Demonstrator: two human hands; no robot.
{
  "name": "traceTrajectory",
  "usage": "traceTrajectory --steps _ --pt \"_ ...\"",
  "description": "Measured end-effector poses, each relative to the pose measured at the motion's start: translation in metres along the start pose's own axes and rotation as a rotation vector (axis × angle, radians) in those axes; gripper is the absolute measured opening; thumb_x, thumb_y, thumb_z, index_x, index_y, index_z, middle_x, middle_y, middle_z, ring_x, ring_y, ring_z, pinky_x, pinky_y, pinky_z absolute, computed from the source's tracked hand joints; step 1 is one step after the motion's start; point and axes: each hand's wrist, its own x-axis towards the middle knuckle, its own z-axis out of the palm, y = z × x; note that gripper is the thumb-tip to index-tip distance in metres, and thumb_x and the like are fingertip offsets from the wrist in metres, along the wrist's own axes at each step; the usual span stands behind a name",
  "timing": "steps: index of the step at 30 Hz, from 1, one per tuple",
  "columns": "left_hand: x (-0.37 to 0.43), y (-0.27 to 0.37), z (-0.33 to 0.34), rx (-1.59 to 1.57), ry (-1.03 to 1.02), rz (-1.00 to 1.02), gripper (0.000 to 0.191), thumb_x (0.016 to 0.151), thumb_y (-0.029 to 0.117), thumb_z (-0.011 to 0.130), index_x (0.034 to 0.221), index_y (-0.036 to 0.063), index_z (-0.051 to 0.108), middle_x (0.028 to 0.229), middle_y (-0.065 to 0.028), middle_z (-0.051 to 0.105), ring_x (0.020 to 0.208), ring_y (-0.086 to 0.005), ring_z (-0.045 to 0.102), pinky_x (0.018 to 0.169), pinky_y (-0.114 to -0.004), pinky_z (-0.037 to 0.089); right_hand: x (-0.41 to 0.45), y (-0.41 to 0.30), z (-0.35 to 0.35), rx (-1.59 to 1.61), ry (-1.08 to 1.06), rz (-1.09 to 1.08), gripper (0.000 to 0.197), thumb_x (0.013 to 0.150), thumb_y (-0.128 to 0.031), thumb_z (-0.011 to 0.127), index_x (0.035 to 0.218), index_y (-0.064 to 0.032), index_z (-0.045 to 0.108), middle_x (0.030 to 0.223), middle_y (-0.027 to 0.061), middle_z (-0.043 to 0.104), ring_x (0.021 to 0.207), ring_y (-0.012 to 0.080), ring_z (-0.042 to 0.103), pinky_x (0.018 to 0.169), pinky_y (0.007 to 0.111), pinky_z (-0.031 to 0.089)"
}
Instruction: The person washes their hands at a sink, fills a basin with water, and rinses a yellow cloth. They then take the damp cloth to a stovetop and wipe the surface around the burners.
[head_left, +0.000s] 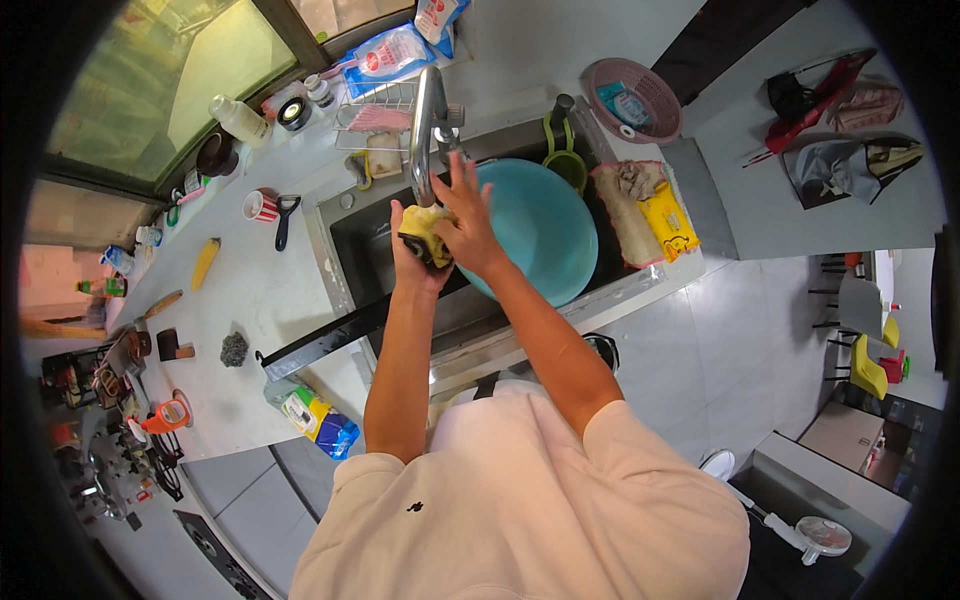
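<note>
Beneath the spout of the chrome tap (422, 150), my left hand (417, 274) holds a yellow-and-black sponge or cloth (424, 223); its exact kind is hard to tell. My right hand (471, 221) is beside it, fingers spread near the spout, the thumb side against the yellow piece. Below both hands is a dark sink (364, 251). A large turquoise basin (544, 232) sits in it to the right, its left rim partly hidden by my right hand and forearm. Behind the basin, a green strainer or ladle (566, 166) leans at the sink's back corner.
A long black bar (330, 337) crosses the sink's front left. On the left counter lie a peeler (285, 223), a corn cob (205, 262), a steel scourer (234, 349) and a striped cup (259, 205). To the right are a yellow packet (667, 221) and a pink basket (667, 90).
</note>
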Motion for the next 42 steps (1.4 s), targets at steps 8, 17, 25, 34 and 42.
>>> traceTrajectory --steps 8,17,25,34,42 --pt "0.029 0.007 -0.016 0.074 0.23 0.032 0.044 0.097 0.047 0.046 0.119 0.0109 0.057 0.115 -0.0096 0.064 0.106 -0.0245 0.062 0.087 -0.039 0.05 0.01 -0.046 0.003 -0.05 -0.263 -0.107 0.034 0.076 -0.044 0.075 0.09 -0.013 0.074 0.103 0.0099 0.067 0.091 0.0317 0.063 0.076 0.041 0.052" --pt "0.056 -0.002 -0.055 0.752 0.464 0.318 0.035 0.098 0.041 0.046 0.111 0.0102 0.058 0.106 -0.0116 0.066 0.099 -0.0257 0.064 0.081 -0.038 0.05 0.018 -0.043 0.033 0.085 0.07 0.352 0.031 0.078 -0.031 0.071 0.068 -0.0019 0.063 0.076 0.0194 0.062 0.074 0.0396 0.062 0.064 0.048 0.048" --pt "0.06 0.015 -0.084 1.391 0.296 0.549 0.033 0.098 0.038 0.049 0.101 0.0067 0.058 0.099 -0.0149 0.067 0.094 -0.0297 0.065 0.076 -0.043 0.048 0.019 -0.02 0.043 -0.041 0.162 0.254 0.022 0.074 -0.021 0.065 0.063 -0.0031 0.062 0.066 0.0177 0.063 0.064 0.0351 0.063 0.056 0.043 0.048" --pt "0.005 0.021 -0.022 1.58 0.236 0.795 0.017 0.101 0.019 0.045 0.105 0.0034 0.048 0.067 -0.0062 0.058 0.058 -0.019 0.057 0.056 -0.034 0.043 0.006 0.038 0.069 0.523 0.415 0.66 0.016 0.079 -0.02 0.057 0.068 -0.0084 0.059 0.068 0.0109 0.062 0.062 0.0274 0.061 0.061 0.039 0.05" --pt "0.006 0.019 -0.042 0.48 0.53 0.715 0.024 0.098 0.019 0.052 0.117 0.0038 0.053 0.099 -0.0104 0.064 0.092 -0.0202 0.061 0.087 -0.033 0.048 0.011 0.003 0.052 1.714 0.678 1.219 0.015 0.09 -0.027 0.047 0.085 -0.0126 0.047 0.084 0.0053 0.056 0.078 0.0262 0.06 0.078 0.044 0.052"
